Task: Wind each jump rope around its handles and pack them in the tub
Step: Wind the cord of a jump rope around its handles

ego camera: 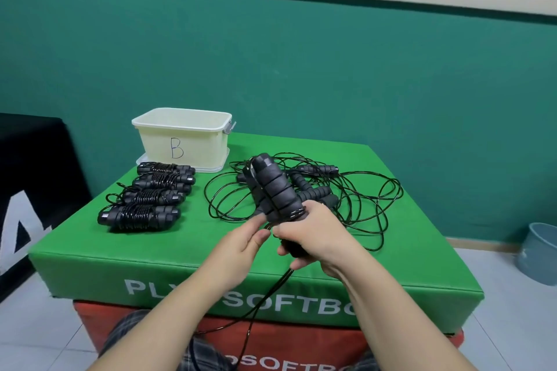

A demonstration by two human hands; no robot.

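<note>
While the black foam-gripped jump rope handles (278, 190) have that ribbed, squishy look, the thin black cord (272, 289) is glossy and springy, dropping off the front edge of the green padded vinyl tabletop (168, 238) toward the person's lap. Back left sits the cream rectangular plastic tub (184, 141) with a "B" drawn on its front, standing on its lid and close to the rear edge. Just in front of it, four wound black rope bundles (150, 193) lie in a tidy column. To the right there's a messy pile of loose black ropes (316, 193), loops reaching near the right edge. Front strip of the surface is bare green.

The right hand (313, 238) is wrapped tight around the lower end of the paired handles, holding them tilted up above the surface. The left hand (241, 238) sits right beside it, fingertips pinching the cord where the first couple of turns cross the handles.
</note>
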